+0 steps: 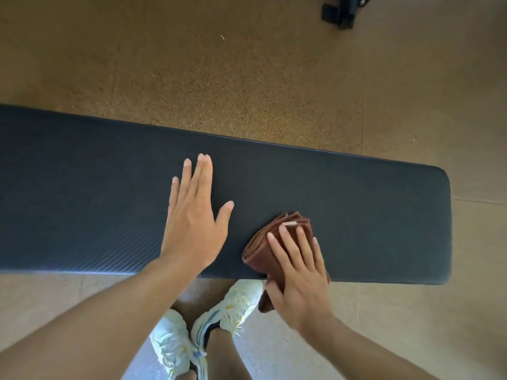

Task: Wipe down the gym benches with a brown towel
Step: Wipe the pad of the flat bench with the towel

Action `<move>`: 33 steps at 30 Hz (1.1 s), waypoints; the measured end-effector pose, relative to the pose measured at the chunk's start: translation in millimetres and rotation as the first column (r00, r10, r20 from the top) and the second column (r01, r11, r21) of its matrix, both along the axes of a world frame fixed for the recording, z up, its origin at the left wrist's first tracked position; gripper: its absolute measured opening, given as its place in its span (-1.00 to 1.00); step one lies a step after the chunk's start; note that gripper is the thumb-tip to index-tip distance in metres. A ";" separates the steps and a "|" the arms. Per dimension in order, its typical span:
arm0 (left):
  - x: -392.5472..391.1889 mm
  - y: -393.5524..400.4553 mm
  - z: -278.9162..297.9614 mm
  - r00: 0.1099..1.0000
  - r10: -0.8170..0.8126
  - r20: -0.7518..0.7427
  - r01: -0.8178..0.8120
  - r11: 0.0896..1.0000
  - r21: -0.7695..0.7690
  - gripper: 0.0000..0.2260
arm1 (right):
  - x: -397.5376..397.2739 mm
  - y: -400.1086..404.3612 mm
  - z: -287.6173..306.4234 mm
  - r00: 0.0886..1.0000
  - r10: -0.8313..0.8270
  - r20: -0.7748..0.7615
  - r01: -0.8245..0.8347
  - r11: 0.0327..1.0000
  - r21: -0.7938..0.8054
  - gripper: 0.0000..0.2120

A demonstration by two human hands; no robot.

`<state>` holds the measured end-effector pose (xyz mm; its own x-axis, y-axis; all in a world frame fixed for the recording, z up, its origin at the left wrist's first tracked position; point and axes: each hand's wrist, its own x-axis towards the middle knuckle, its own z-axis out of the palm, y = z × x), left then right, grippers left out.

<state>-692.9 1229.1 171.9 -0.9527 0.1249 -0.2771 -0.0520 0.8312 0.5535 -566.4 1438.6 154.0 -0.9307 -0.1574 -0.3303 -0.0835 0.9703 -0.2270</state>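
A long dark padded gym bench runs across the view from left to right. My left hand rests flat on its middle with the fingers straight and spread. A folded brown towel lies at the bench's near edge, right of centre, and partly hangs over that edge. My right hand presses on the towel with straight fingers; the palm covers the towel's lower half.
Speckled tan rubber flooring surrounds the bench. A black piece of equipment base stands on the floor at the far right. My feet in pale sneakers are just under the bench's near edge.
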 end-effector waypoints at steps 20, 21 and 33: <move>115.5 -96.6 44.5 0.872 0.476 0.114 -0.488 0.827 0.279 -0.43 | -34.8 -60.7 24.3 0.992 -0.070 0.108 0.063 0.996 0.065 -0.30; 114.3 -95.9 46.9 0.872 0.478 0.108 -0.488 0.823 0.291 -0.44 | -47.0 -53.7 26.0 0.962 -0.251 0.106 0.243 0.967 0.080 -0.31; 131.0 -91.6 16.8 0.837 0.547 -0.023 -0.511 0.796 0.325 -0.44 | -143.3 -235.9 -6.7 0.893 0.418 -0.166 -0.444 0.879 -0.172 -0.37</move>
<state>-561.9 1137.5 188.7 -0.9155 -0.3495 -0.1990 -0.3595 0.4891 0.7947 -709.8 1202.7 147.3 -0.7858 -0.6027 -0.1389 -0.5220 0.7667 -0.3736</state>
